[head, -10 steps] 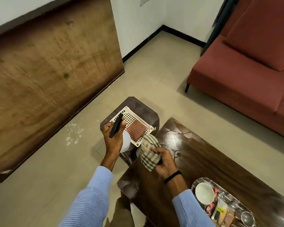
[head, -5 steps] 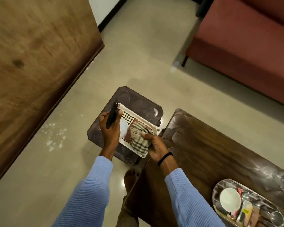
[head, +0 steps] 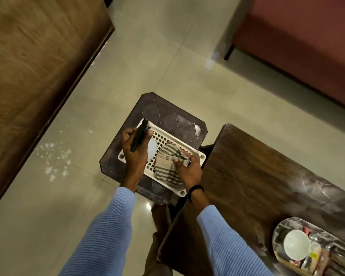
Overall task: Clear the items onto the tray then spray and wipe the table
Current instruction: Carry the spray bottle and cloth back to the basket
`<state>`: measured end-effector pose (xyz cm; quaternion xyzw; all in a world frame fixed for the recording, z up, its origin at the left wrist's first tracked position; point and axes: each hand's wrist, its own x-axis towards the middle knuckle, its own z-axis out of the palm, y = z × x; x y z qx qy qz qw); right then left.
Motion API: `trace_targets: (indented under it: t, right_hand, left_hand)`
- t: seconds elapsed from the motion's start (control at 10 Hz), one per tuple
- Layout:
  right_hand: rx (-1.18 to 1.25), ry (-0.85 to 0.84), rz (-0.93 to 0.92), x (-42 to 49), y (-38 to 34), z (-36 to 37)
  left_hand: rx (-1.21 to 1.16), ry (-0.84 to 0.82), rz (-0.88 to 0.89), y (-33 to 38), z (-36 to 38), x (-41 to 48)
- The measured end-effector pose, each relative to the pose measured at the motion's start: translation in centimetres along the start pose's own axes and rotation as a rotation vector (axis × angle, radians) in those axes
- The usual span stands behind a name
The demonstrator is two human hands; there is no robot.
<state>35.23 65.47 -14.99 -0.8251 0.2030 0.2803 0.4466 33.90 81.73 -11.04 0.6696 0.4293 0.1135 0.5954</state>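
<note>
White basket walls in the cloth right hand clutches; left hand grips spray bottle.

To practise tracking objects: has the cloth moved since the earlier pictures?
Yes. The cloth went from over the table corner into the basket on the stool, the right hand holding it.

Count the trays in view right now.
2: a white slotted tray on the stool, and a loaded silver tray on the table, lower right. None looks hidden.
</note>
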Motion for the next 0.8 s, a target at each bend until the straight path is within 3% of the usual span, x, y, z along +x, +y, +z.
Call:
trace_targets:
  t: [0.2,0.3,0.4,0.5,0.7,0.8]
  right_hand:
    - [-0.398,0.229,-0.064,-1.4,-0.4,0.9]
    - [-0.646,0.251,-0.326,-2.4,-0.7,1.2]
    - [-0.855,-0.020,-0.413,-2.6,0.4,1.8]
    - [-0.885,-0.133,-0.366,-2.3,1.0,1.6]
    - [-0.799,-0.105,-0.361,-4.1,-0.9,0.1]
    - [-0.772,-0.054,-0.422,-6.1,-2.0,-1.3]
  left_hand:
    - [0.025,-0.059,0.087,-0.7,-0.3,-0.3]
    - [0.008,-0.072,0.105,-1.1,-0.6,-0.9]
    - [0.073,-0.049,0.066,-1.3,-1.0,-1.5]
    - [0.128,-0.038,0.057,-1.9,-1.3,-1.7]
    - [0.210,-0.066,-0.028,-0.8,-2.6,-3.0]
    - [0.141,-0.026,-0.007,1.3,-3.4,-5.2]
